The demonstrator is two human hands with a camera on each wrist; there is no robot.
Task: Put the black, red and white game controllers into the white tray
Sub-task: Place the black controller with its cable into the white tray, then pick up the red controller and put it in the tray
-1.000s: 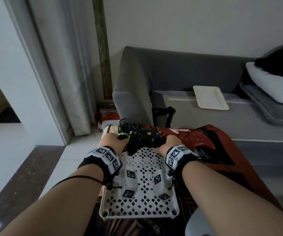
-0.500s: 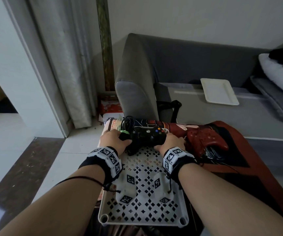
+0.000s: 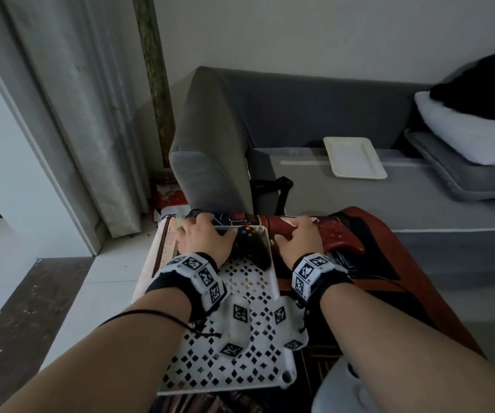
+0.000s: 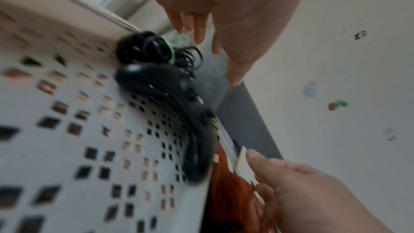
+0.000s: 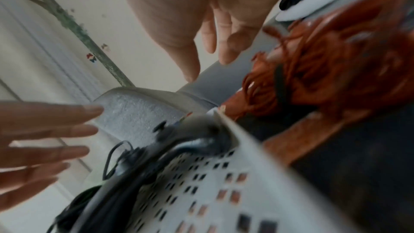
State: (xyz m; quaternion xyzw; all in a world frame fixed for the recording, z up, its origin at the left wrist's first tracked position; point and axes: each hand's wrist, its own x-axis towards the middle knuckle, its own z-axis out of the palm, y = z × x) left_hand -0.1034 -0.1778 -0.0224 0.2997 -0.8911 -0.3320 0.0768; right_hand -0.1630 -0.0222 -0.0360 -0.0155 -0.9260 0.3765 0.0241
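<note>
Step one looks finished: the black game controller lies inside the white tray at its far end, against the far rim, its coiled cable bunched in the far left corner; neither hand grips it. The left hand hovers over that corner with fingers straight and spread, holding nothing; the right hand is outside the tray's right wall, fingers loosely extended, empty, above the red game controller, which sits on the red patterned mat just beside the tray; whether the fingers touch it I cannot tell, since the wrist views are blurred. By my reading the red one is next: the right hand must close round its body, gather the red cord bunched at its end, and lift it over the wall into the bare perforated floor; a trailing cord could snag the rim. A white controller cannot be made out with certainty.
</note>
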